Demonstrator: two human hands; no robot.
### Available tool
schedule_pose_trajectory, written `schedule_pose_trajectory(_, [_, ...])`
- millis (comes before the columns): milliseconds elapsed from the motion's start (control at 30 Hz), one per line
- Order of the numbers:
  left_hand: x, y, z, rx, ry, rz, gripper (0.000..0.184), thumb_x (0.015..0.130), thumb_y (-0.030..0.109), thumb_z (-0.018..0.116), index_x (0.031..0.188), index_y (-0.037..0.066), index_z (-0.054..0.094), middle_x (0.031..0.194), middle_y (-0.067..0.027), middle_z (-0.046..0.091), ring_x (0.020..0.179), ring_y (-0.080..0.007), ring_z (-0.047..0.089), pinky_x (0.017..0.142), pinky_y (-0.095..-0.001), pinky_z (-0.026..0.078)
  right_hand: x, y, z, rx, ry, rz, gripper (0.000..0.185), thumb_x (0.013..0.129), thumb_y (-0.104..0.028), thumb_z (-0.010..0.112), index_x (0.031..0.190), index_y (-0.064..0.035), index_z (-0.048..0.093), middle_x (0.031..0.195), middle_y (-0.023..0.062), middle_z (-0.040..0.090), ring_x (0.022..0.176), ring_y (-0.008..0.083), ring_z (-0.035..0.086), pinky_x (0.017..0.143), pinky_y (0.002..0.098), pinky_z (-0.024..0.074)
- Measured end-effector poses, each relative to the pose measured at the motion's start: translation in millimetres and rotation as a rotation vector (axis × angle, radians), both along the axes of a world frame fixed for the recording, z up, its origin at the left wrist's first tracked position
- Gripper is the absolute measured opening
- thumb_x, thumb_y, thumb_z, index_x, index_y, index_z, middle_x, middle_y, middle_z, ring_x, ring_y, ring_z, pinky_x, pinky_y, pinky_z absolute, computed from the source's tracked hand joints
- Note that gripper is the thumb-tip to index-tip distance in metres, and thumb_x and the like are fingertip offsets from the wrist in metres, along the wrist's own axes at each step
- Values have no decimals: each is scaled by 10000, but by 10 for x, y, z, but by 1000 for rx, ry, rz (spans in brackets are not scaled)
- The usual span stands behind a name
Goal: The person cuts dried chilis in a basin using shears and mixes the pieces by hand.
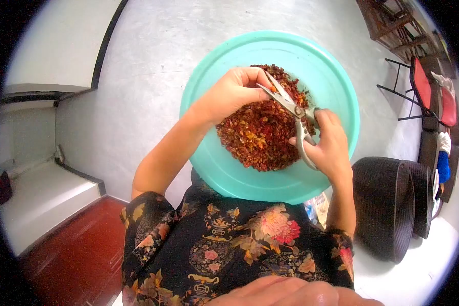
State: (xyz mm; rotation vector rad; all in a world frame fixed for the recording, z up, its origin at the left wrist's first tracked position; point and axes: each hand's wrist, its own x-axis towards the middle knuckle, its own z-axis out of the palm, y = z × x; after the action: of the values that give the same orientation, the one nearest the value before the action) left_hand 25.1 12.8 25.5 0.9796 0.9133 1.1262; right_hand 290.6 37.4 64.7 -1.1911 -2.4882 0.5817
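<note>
A wide turquoise basin [339,97] rests at my lap. Chopped dried red chilies [260,135], mixed with yellowish seeds, are heaped in its middle. My right hand [330,145] grips the scissors [299,111] by the handles, with the blades parted and pointing up and left over the heap. At the blade tips, my left hand [232,92] is closed in a pinch. A small orange-red bit of dried chili [273,88] shows between the blades, by the left fingertips; most of what the fingers pinch is hidden.
Large dark woven baskets [382,204] stand on the right. Behind them is a red folding chair [421,86], and wooden furniture [392,23] is at upper right. A white ledge [51,199] and a red floor area [81,250] lie on the left.
</note>
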Motion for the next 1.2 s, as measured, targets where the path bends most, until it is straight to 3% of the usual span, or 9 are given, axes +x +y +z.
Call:
schedule_pose_trajectory(167, [64, -29, 23, -66, 107, 16, 140, 853, 22, 690, 993, 13, 687, 1024, -80, 716, 970, -153, 669, 909, -286, 516, 15, 8, -47, -4, -17, 11, 583, 658, -329, 885, 989, 36, 572, 933, 190, 594, 859, 376, 592, 760, 437, 475])
schedule_pose_trajectory(233, [69, -28, -3, -109, 107, 20, 158, 849, 42, 702, 1001, 1, 692, 1029, -82, 717, 961, -161, 670, 911, -290, 517, 13, 14, -43, -33, -56, 23, 432, 711, -275, 809, 974, 5, 611, 937, 202, 619, 905, 403, 614, 792, 473, 502])
schedule_pose_trajectory(367, [72, -7, -57, -164, 180, 19, 205, 852, 52, 703, 1048, -7, 700, 1033, -88, 722, 966, -166, 671, 921, -299, 517, 44, 24, -106, -50, -62, 26, 380, 721, -244, 785, 958, 0, 617, 916, 207, 628, 881, 415, 621, 786, 481, 504])
schedule_pose_trajectory(567, [57, 2, -169, -156, 148, 67, 219, 846, 78, 696, 1046, -2, 731, 969, -93, 736, 924, -171, 676, 872, -315, 523, 62, 72, -145, -259, -93, -8, 359, 724, -234, 764, 933, 22, 625, 885, 227, 632, 840, 422, 629, 771, 484, 504])
schedule_pose_trajectory(633, [36, -3, -50, 18, 643, 125, 194, 857, 114, 685, 1010, 4, 734, 953, -113, 735, 914, -230, 690, 871, -345, 528, 87, 76, -187, -119, 36, -49, 423, 724, -298, 802, 932, 28, 629, 878, 222, 626, 827, 416, 626, 745, 463, 501])
schedule_pose_trajectory(767, [78, -65, -34, 144, 810, 102, 204, 877, 136, 689, 1019, -7, 719, 998, -116, 732, 960, -229, 689, 896, -349, 526, 113, 69, -163, -149, 280, -151, 482, 712, -311, 893, 939, 10, 615, 808, 153, 571, 718, 278, 569, 671, 364, 472])
schedule_pose_trajectory(800, [132, -93, 14, 165, 910, 15, 199, 868, 144, 693, 995, -9, 712, 976, -142, 717, 946, -267, 686, 889, -373, 526, 116, 60, -120, -163, 334, -155, 435, 716, -232, 895, 935, 2, 601, 795, 126, 542, 696, 225, 531, 653, 337, 457])
schedule_pose_trajectory(867, [196, -119, -61, 282, 1046, -79, 187, 825, 151, 718, 933, 1, 694, 936, -191, 682, 943, -367, 659, 877, -451, 516, 112, 46, -76, -160, 355, -165, 431, 716, -226, 893, 931, 2, 596, 796, 120, 538, 694, 220, 530, 650, 337, 455])
schedule_pose_trajectory(1200, [272, -143, -108, 361, 1241, -31, 182, 788, 100, 700, 953, 23, 694, 951, -179, 671, 980, -377, 649, 871, -481, 515, 105, 65, -144, -70, 281, -130, 436, 694, -218, 886, 899, 1, 571, 790, 130, 508, 677, 275, 510, 632, 344, 442])
